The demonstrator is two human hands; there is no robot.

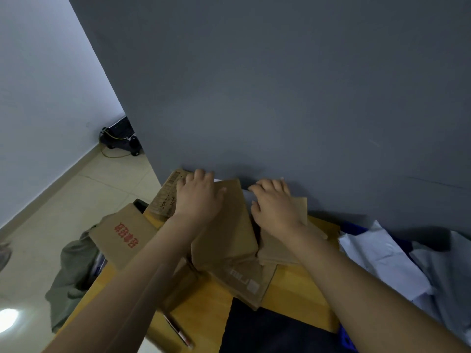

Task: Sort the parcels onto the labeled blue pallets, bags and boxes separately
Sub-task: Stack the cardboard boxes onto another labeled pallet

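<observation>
A pile of brown cardboard boxes lies on a wooden surface (300,289) against a grey wall. My left hand (197,194) rests flat on a large brown box (229,230) at the pile's back, fingers straight, reaching over its far edge. My right hand (274,202) lies on a smaller brown box (303,207) beside it, fingers loosely bent at the far edge. A box with red print (125,234) sits at the left edge. A labelled box (167,194) lies behind my left hand. White and grey bags (397,261) lie to the right.
A flat box with a label (244,281) lies under the pile near me. A dark cloth (275,329) and a pen (178,332) lie at the near edge. A grey-green bag (74,271) hangs off the left side. A wheeled black device (119,137) stands on the tiled floor.
</observation>
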